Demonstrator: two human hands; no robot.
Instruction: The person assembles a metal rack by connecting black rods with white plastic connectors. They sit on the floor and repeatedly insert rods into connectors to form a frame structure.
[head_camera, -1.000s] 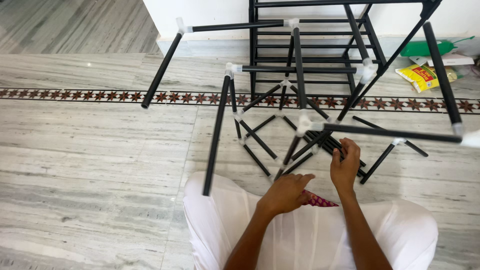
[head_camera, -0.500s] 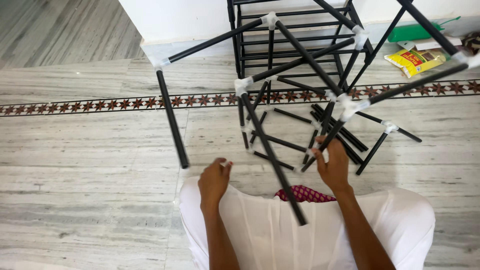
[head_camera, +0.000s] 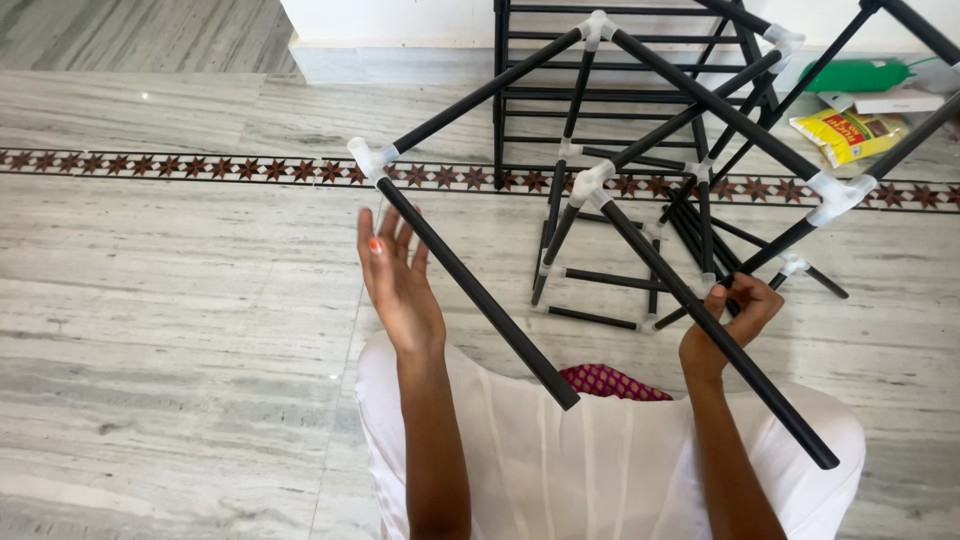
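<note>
A frame of black tubes (head_camera: 690, 95) joined by white plastic corner pieces (head_camera: 592, 182) hangs tilted over my lap. My right hand (head_camera: 727, 322) is shut on one of its lower tubes near a white joint. Spread flat with fingers apart, my left hand (head_camera: 398, 280) is raised beside a loose-ended black tube (head_camera: 475, 292) that slants down toward my lap, close to it, contact unclear. A second free tube (head_camera: 720, 330) crosses in front of my right wrist.
A black slatted rack (head_camera: 530, 90) stands against the white wall behind. Loose black tubes (head_camera: 695, 240) lie on the grey marble floor. A yellow packet (head_camera: 842, 135), a green object (head_camera: 850, 75) and a white box (head_camera: 900, 100) sit at the far right.
The frame has swung so its free tubes now point down toward my lap. My left hand rose from my lap and opened beside a tube. My right hand stayed on the lower tube.
</note>
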